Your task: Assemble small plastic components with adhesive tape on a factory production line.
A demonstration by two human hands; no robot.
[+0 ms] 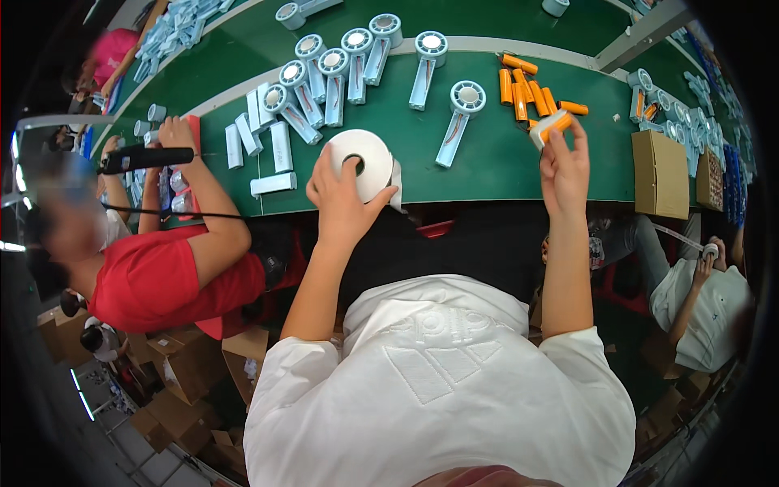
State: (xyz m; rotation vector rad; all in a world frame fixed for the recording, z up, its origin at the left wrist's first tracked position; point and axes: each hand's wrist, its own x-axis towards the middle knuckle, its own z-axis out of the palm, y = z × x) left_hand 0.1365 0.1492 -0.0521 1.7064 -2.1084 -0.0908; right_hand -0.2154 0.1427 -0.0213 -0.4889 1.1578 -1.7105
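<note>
My left hand (341, 199) grips a roll of white tape (376, 152) at the front edge of the green table, with a finger in its core. A loose end of the tape hangs down at the roll's right side. Raised at the right, my right hand (565, 166) pinches an orange cylindrical battery (558, 124) with a white piece on it. Just beyond that hand lie several loose orange batteries (520, 91). Between my hands rests a pale blue handheld fan (468, 99), its handle open with wires showing.
More open fans (333, 63) stand grouped at the back left, beside pale blue handle covers (280, 146). A cardboard box (661, 174) is at the right table edge. A person in red (162, 272) works close at my left; another person (706, 308) sits at the right.
</note>
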